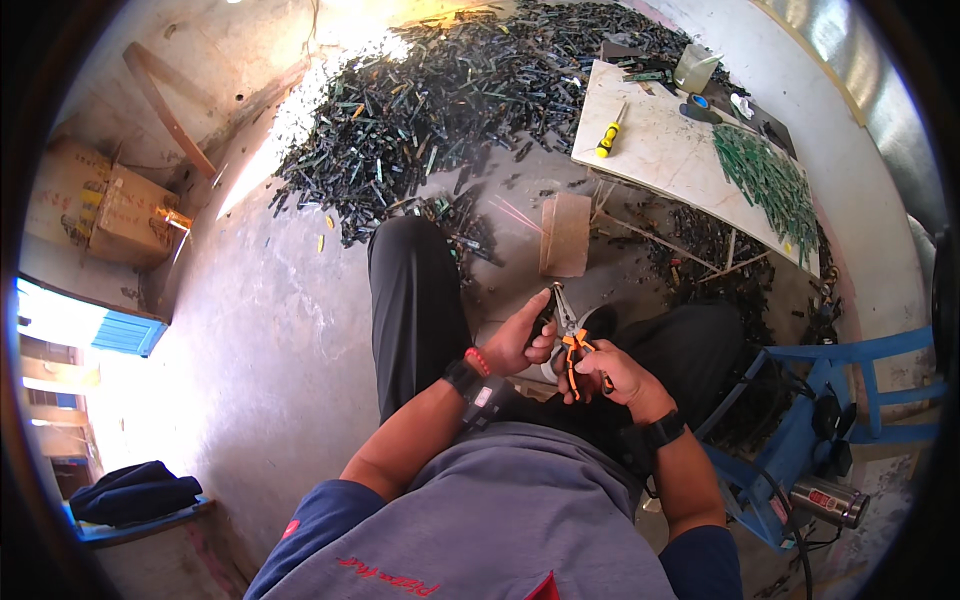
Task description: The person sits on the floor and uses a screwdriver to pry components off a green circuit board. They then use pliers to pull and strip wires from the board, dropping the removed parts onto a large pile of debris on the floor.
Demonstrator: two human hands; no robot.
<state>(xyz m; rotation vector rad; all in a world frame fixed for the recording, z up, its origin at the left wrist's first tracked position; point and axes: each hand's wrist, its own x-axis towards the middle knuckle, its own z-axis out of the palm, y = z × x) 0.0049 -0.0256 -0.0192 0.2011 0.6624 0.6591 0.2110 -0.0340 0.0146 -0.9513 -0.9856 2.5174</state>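
Note:
My right hand (622,374) is closed around the orange and black handles of a pair of long-nose pliers (568,318). The metal jaws point away from me and reach the top of a small dark piece beside my left thumb. My left hand (518,338) pinches that dark piece (543,319), mostly covered by the fingers; its exact kind is too small to make out. Both hands are close together over my lap, between my knees.
A big heap of dark strip-like parts (440,110) covers the floor ahead. At the right, a pale low table (650,150) bears a yellow screwdriver (609,140), a tape roll and green strips (765,180). A brown board (566,235) stands before me; a blue chair (800,400) is at my right.

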